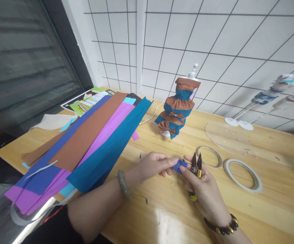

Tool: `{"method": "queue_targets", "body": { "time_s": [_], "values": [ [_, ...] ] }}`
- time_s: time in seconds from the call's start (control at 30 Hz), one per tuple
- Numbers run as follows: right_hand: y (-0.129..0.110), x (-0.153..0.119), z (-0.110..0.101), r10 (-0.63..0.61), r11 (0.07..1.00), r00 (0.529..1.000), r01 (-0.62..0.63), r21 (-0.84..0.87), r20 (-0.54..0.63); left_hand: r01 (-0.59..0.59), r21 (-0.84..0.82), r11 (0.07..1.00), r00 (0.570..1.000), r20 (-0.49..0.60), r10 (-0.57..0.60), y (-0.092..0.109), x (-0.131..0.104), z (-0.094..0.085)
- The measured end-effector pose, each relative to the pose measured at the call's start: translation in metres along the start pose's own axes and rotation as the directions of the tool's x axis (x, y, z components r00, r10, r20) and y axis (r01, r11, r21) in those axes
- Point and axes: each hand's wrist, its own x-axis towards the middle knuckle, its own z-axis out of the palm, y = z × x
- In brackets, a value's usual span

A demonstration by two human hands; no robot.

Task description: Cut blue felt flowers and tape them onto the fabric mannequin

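Observation:
A small piece of blue paper (180, 166) is pinched between both hands above the middle of the table. My left hand (157, 164), closed, grips its left side with thumb and fingers. On the other side my right hand (199, 181) pinches the same piece. Small yellow-and-black snips (197, 166) also sit in the right hand, their dark blades pointing up and apart. Behind the hands stands a small dress form (181, 105) wrapped in brown and teal paper, with brown bows on its front.
Long strips of coloured paper (86, 142) lie across the table's left side. Two tape rolls (257, 184) rest at the right, near a clear round sheet (228, 139). Further dress forms (266, 96) stand at the back right. Blue scraps (146, 201) dot the tabletop.

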Motion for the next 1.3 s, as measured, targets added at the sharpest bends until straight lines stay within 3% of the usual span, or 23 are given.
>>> {"method": "queue_targets", "body": {
  "time_s": [0.3,0.53,0.67,0.9,1.07,1.13,1.2,1.3],
  "values": [
    [0.001,0.0,0.004,-0.093,0.978,0.994,0.08,-0.191,-0.058,-0.02,0.036,0.999,0.994,-0.106,0.023,-0.004,0.0,0.006],
    [-0.001,-0.002,0.004,-0.081,0.954,0.997,0.08,-0.289,0.009,-0.023,-0.027,0.999,0.989,-0.145,0.019,-0.003,0.002,0.002],
    [-0.002,-0.001,0.004,-0.126,0.937,0.992,0.117,-0.33,-0.008,-0.002,-0.032,0.999,0.985,-0.174,-0.004,-0.003,0.002,-0.001],
    [-0.004,0.0,0.007,-0.226,0.894,0.973,0.189,-0.406,-0.045,0.088,-0.306,0.948,0.988,-0.095,-0.123,0.0,0.002,0.002],
    [-0.006,-0.002,0.004,-0.274,0.891,0.959,0.226,-0.393,-0.068,0.06,-0.44,0.896,0.99,-0.091,-0.111,0.003,0.001,0.002],
    [-0.007,-0.005,0.001,-0.228,0.926,0.973,0.205,-0.316,-0.037,0.028,-0.449,0.893,0.99,-0.113,-0.088,0.004,0.0,0.001],
    [-0.006,-0.009,0.0,-0.118,0.972,0.99,0.132,-0.195,0.08,0.007,-0.448,0.894,0.988,-0.136,-0.076,0.005,0.0,0.001],
    [-0.003,-0.013,0.002,0.108,0.993,0.946,-0.09,-0.073,0.306,-0.03,-0.465,0.885,0.986,-0.161,-0.051,0.004,0.001,-0.001]
  ]
}}
